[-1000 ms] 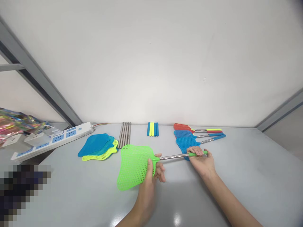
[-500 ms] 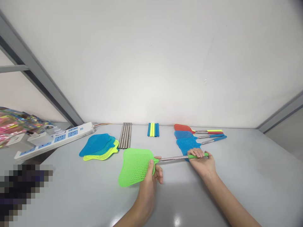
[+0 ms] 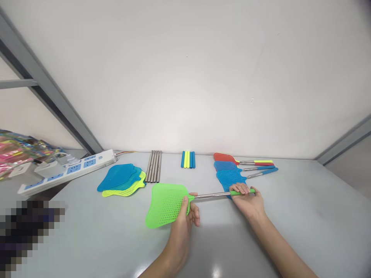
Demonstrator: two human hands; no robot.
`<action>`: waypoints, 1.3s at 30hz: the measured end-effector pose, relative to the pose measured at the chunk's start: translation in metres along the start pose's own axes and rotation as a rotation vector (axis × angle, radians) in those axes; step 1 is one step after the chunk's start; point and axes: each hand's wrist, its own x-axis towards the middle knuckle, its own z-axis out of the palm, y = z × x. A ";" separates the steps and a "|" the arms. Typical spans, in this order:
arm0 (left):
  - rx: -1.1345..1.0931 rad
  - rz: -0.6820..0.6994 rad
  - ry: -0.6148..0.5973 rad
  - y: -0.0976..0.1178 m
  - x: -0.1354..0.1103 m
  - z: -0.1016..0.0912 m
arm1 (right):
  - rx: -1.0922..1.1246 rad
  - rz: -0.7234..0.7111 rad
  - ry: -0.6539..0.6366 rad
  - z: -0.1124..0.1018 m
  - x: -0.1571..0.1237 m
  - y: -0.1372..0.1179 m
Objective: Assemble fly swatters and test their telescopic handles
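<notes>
A green fly swatter [image 3: 166, 204] with a metal telescopic rod is held level above the grey table. My left hand [image 3: 185, 218] pinches the neck of its mesh head, thumb on top. At the other end, my right hand [image 3: 247, 199] is wrapped around the green handle grip. Just behind that hand lie several assembled fly swatters [image 3: 230, 178] in blue and red, with blue, red and yellow grips. Loose blue and yellow swatter heads [image 3: 118, 177] are stacked to the left. Metal rods [image 3: 153, 166] lie in a row beside them, and blue and yellow grips [image 3: 188, 159] sit near the wall.
On the left a white power strip [image 3: 98, 157] with plugged-in adapters lies at an angle. Colourful plastic packages [image 3: 17, 152] are heaped behind it. A white wall [image 3: 191, 77] closes off the back of the table [image 3: 304, 208], with grey metal frame bars at both sides.
Almost nothing differs. Both hands keep their hold on the green fly swatter, and the view has shifted very slightly.
</notes>
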 end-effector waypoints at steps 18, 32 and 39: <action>-0.007 0.003 -0.015 -0.003 0.005 -0.003 | -0.101 -0.015 -0.030 0.000 -0.002 0.000; -0.011 0.008 -0.031 -0.004 0.007 -0.006 | -0.148 -0.016 -0.023 0.001 -0.003 0.001; -0.078 0.043 -0.043 0.000 0.006 -0.004 | -0.161 -0.024 -0.031 0.002 -0.004 0.002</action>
